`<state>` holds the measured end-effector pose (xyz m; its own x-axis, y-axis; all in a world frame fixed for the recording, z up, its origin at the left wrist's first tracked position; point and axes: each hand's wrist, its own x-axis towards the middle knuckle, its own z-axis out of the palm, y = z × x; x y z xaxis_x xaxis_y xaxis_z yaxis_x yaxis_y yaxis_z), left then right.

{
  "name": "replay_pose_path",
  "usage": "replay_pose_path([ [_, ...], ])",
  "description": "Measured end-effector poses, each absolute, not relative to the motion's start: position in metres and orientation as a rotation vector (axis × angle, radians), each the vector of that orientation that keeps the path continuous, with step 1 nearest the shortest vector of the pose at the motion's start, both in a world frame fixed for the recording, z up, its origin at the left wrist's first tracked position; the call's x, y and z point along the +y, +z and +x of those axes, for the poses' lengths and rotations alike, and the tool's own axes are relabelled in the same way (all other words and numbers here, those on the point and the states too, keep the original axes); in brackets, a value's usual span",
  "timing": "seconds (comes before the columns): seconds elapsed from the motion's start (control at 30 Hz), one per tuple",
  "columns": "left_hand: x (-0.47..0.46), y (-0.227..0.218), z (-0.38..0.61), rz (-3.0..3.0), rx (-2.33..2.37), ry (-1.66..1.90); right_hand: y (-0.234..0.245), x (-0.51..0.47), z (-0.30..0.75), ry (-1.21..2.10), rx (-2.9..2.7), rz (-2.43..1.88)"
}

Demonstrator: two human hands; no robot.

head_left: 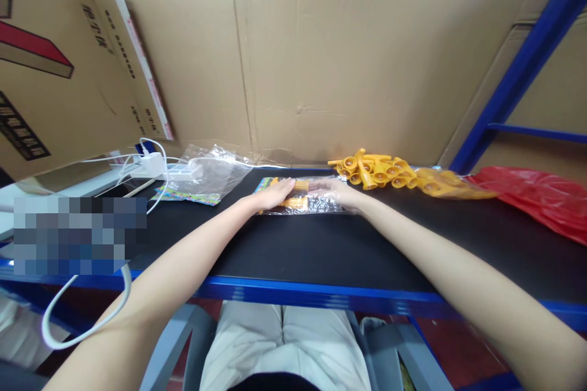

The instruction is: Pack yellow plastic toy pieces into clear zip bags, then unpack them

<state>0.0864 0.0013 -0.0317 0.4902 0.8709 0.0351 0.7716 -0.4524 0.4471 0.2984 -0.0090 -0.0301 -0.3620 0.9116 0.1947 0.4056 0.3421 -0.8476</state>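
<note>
- Centre of the frame: left hand (pixel 274 194) laid over the left part of a clear plastic packet (pixel 315 203), fingers stretched toward the right; whether gripping or merely resting, impossible to tell.
- Just right of centre: right hand (pixel 338 190) at the right end of the same packet, fingers partly obscured by shiny film; width of the hand and any grip on the film, impossible to tell.
- Between the hands: packet lying on the black tabletop (pixel 284 253), with yellow pieces (pixel 300 186) visible near the left fingertips.
- Right of centre, near the right hand: heap of yellow horn-shaped pieces (pixel 367 171).
- Far right: red plastic material (pixel 532 195), bordering the yellow heap.
- Left of centre, apart from the left hand: crumpled clear bag (pixel 220 174), beside a multicoloured card edge (pixel 186 197).
- Left: white charger (pixel 153 164) with cables.
- Upper background: cardboard panel (pixel 321 67).
</note>
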Motion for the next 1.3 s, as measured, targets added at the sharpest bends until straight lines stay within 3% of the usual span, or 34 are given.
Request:
replay_pose_path([
  [0.1,0.005,-0.031,0.082,2.427,1.4,0.33,-0.023,-0.002,0.31,0.685,-1.95,-1.293],
  [0.23,0.01,-0.028,0.071,2.467,1.495,0.318,-0.024,0.017,0.341,-0.082,-1.917,-1.398],
  [0.33,0.013,-0.027,0.062,2.454,1.563,0.327,-0.03,0.026,0.364,-0.39,-1.91,-1.435],
  [0.63,0.022,-0.03,0.054,2.47,1.576,0.345,-0.038,0.02,0.359,-0.342,-2.224,-1.613],
  [1.03,0.02,-0.03,0.054,2.463,1.586,0.334,-0.038,0.02,0.347,-0.718,-2.144,-1.586],
  [1.3,0.027,-0.034,0.051,2.479,1.493,0.372,-0.026,0.024,0.363,-0.416,-1.727,-1.379],
])
